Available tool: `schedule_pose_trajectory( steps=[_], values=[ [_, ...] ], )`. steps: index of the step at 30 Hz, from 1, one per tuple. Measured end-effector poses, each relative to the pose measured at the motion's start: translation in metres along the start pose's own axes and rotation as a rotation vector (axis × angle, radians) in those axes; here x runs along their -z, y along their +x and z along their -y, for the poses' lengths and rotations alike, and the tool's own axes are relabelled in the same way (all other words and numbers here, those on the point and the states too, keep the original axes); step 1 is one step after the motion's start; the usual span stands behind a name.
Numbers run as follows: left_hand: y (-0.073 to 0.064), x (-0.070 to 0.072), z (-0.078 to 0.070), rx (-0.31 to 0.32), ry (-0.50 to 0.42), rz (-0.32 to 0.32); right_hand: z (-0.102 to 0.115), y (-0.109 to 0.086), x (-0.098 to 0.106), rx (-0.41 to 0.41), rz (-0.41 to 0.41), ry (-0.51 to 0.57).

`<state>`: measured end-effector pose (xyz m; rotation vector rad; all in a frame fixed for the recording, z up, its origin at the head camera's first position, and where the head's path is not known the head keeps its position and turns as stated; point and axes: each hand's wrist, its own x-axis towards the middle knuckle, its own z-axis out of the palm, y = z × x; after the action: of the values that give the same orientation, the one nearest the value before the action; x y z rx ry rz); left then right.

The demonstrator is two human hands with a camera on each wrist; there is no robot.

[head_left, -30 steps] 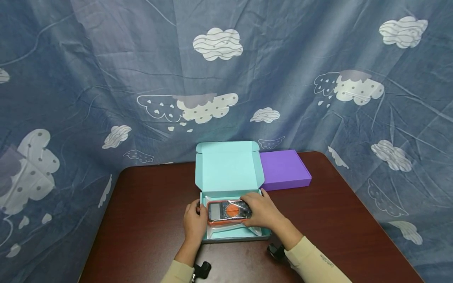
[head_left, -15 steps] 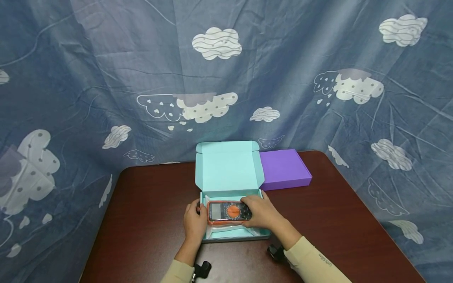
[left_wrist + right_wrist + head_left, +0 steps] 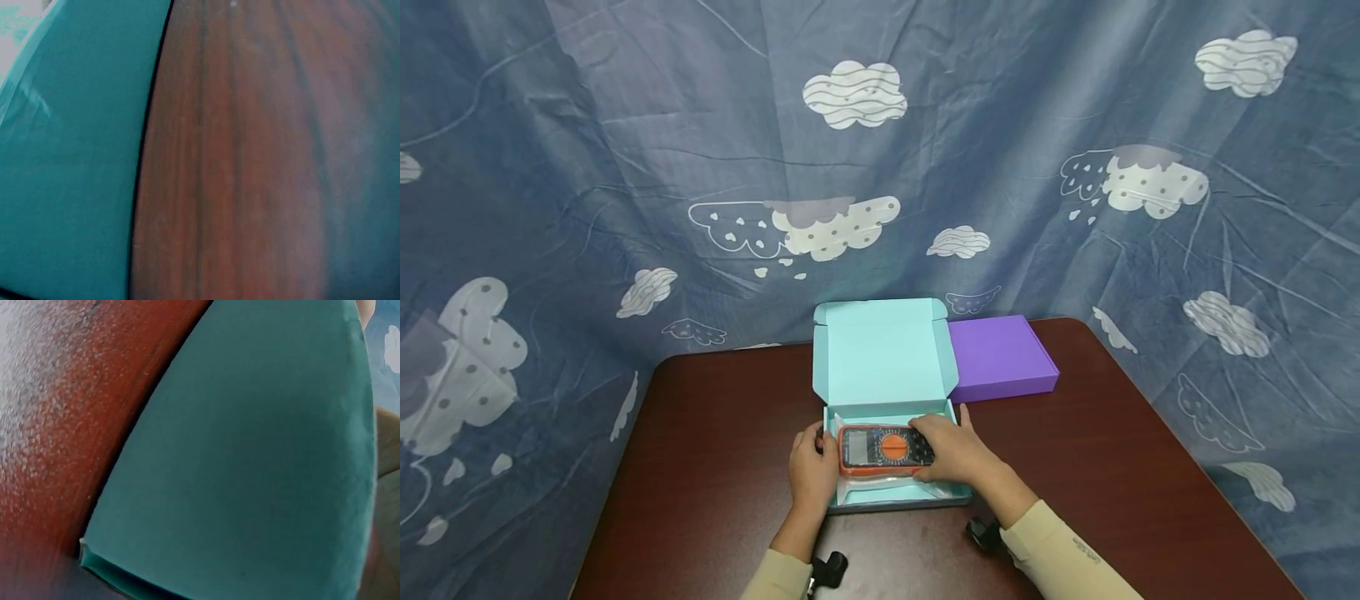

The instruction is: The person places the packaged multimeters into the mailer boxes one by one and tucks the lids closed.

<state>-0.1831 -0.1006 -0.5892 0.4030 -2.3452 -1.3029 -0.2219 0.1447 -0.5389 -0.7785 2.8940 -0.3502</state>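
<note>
An orange-and-black multimeter (image 3: 868, 450) lies lengthwise inside a light turquoise cardboard box (image 3: 898, 506), its screen to the left and its orange dial in the middle. Clear plastic (image 3: 859, 488) shows beneath its near edge. My right hand (image 3: 955, 450) grips the multimeter's right end, with one finger raised near the box's right wall. On the opposite side, my left hand (image 3: 812, 477) holds the box's left wall between thumb and fingers. Both wrist views show mostly the outside of a box wall (image 3: 250, 456); in the left one the box side (image 3: 69, 175) fills the left.
The box's lid (image 3: 887, 358) stands open at the back. A closed purple box (image 3: 1000, 354) lies beside it to the right. Dark reddish table (image 3: 730, 442) surrounds the boxes, and a blue cloud-patterned curtain (image 3: 737, 100) hangs behind.
The raised finger of my right hand has tipped slightly outward from the box's right wall. Both hands, the multimeter and the boxes otherwise stay almost where they were.
</note>
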Motion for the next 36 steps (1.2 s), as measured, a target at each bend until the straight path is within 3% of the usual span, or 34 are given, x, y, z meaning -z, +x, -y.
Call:
schedule_pose_trajectory(
  steps=[8,13,16,19,22,25,27,30,34,36],
  values=[
    [-0.003,0.0,0.002,0.02,0.007,0.013,0.0,-0.011,-0.004,0.009,0.007,0.067],
    [-0.003,0.003,0.003,0.01,0.019,0.015,0.001,-0.017,-0.003,0.035,-0.057,0.131],
    [-0.001,0.008,0.001,0.015,0.014,0.041,0.003,-0.019,0.003,0.043,-0.15,0.207],
    [0.004,0.015,-0.005,0.029,0.005,0.072,0.001,-0.019,0.011,0.012,-0.294,0.273],
    [0.015,0.023,-0.016,0.023,-0.023,0.114,-0.007,-0.015,0.018,-0.074,-0.475,0.327],
    [0.032,0.03,-0.029,-0.008,-0.068,0.219,-0.021,-0.006,0.024,-0.186,-0.58,0.426],
    [0.044,0.033,-0.038,-0.017,-0.105,0.319,-0.03,-0.001,0.029,-0.253,-0.563,0.524],
    [0.058,0.035,-0.049,0.017,-0.179,0.446,-0.038,0.004,0.035,-0.292,-0.462,0.658],
    [0.063,0.036,-0.062,0.075,-0.243,0.49,-0.031,0.004,0.033,-0.249,-0.369,0.745],
    [0.062,0.036,-0.066,0.064,-0.258,0.497,-0.025,0.003,0.031,-0.207,-0.363,0.778]
  ],
)
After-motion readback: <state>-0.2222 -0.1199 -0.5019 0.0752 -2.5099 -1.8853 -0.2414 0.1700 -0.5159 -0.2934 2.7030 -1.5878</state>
